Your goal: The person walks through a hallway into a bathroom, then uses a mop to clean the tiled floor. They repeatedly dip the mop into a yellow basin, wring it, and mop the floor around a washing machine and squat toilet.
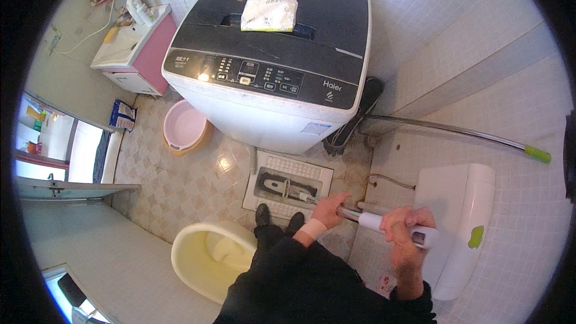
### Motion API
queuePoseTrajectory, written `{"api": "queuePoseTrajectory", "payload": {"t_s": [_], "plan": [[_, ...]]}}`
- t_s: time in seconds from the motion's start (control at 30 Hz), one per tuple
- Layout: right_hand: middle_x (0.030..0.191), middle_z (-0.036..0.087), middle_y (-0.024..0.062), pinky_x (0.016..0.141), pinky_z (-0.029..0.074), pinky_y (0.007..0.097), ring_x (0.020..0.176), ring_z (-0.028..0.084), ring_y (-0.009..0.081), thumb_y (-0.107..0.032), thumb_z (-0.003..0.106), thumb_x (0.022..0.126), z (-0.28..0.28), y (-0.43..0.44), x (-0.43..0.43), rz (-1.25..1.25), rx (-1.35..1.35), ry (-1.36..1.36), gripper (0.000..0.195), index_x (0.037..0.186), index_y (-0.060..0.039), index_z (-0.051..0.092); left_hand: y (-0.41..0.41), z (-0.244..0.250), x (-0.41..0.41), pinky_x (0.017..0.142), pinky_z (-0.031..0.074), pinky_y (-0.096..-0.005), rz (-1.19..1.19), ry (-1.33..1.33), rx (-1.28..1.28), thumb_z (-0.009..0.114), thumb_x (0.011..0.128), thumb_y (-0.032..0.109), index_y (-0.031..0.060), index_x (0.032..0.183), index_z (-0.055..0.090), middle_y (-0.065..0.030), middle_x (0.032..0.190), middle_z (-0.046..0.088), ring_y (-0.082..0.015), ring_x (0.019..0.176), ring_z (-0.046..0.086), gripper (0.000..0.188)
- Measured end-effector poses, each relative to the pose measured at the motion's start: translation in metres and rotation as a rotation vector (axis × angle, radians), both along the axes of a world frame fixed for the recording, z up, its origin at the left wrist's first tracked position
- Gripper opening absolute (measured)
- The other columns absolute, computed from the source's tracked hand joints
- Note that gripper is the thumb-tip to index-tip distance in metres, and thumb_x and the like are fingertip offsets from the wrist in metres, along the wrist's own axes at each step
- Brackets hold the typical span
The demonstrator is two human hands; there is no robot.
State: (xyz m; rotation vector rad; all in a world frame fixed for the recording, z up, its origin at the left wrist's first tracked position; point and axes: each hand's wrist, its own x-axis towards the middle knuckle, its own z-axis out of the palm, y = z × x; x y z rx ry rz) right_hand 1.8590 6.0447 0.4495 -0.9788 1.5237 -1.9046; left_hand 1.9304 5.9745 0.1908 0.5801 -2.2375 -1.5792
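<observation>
Both my hands are closed around the pole of a long-handled mop or scrub brush (pixel 371 222), its shaft part metal, part white plastic. My left hand (pixel 329 211) grips the metal length lower down. Higher up, my right hand (pixel 402 224) holds the white grip near its looped end (pixel 424 237). The pole slants down to a white head (pixel 275 185) inside the basin of a squat toilet (pixel 294 165). Dark material shows around the head; whether it is bristles or grime, I cannot tell. My dark shoes (pixel 262 214) are at the toilet's near edge.
A Haier washing machine (pixel 270 121) stands ahead, a soft packet (pixel 269 13) on its lid. Beside it a green-tipped pole (pixel 454 131) leans across the right. A white cistern (pixel 443 216) is right, a pale yellow tub (pixel 191 256) left. Stacked basins (pixel 184 123) sit near the vanity (pixel 155 49).
</observation>
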Motion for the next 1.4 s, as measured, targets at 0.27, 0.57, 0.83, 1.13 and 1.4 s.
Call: {"api": "queuePoseTrajectory", "payload": {"t_s": [0.27,0.57,0.83,1.13,1.4], "plan": [[0.061,0.046,0.0051,0.050,0.042,0.0311,0.052,0.049,0.0177,0.001,0.060,0.076,0.007,0.016,-0.015,-0.142,-0.140,0.116,0.022,0.084,-0.0097,0.042,0.003,0.057,-0.007,0.075,0.040,-0.0356,-0.120,-0.059,0.053,0.062,0.065,0.006,0.0188,0.129,0.039,-0.0056,0.086,0.060,-0.0264,0.082,0.057,0.069],[0.060,0.047,0.0045,0.050,0.039,0.0313,0.049,0.045,0.0170,0.004,0.059,0.075,0.029,0.034,-0.009,-0.054,-0.257,-0.017,0.024,0.079,-0.0110,0.041,0.019,0.058,-0.002,0.075,0.040,-0.0357,-0.161,-0.126,0.046,0.064,0.063,0.005,0.0224,0.131,0.038,-0.0065,0.088,0.060,-0.0274,0.082,0.057,0.075],[0.062,0.049,0.0053,0.057,0.042,0.0350,0.054,0.049,0.0178,0.004,0.062,0.073,0.017,0.057,-0.007,-0.172,0.092,0.100,0.026,0.076,-0.0109,0.041,0.031,0.046,-0.010,0.073,0.043,-0.0382,-0.165,-0.074,0.007,0.064,0.067,0.007,0.0202,0.128,0.041,-0.0081,0.086,0.060,-0.0275,0.084,0.058,0.066],[0.065,0.053,0.0063,0.059,0.043,0.0365,0.058,0.051,0.0200,0.000,0.065,0.073,0.002,0.055,-0.024,0.032,-0.007,-0.114,0.019,0.074,-0.0077,0.047,0.030,0.028,-0.009,0.070,0.043,-0.0353,-0.141,-0.085,-0.005,0.068,0.067,0.014,0.0231,0.129,0.041,-0.0058,0.083,0.061,-0.0269,0.079,0.059,0.068],[0.063,0.053,0.0071,0.057,0.044,0.0371,0.056,0.051,0.0209,0.003,0.067,0.070,0.005,0.047,-0.025,0.069,-0.124,-0.035,0.019,0.078,-0.0044,0.051,0.026,0.062,-0.012,0.073,0.041,-0.0354,-0.145,-0.030,-0.018,0.069,0.065,0.015,0.0228,0.129,0.041,-0.0055,0.085,0.060,-0.0260,0.078,0.058,0.070]]}}
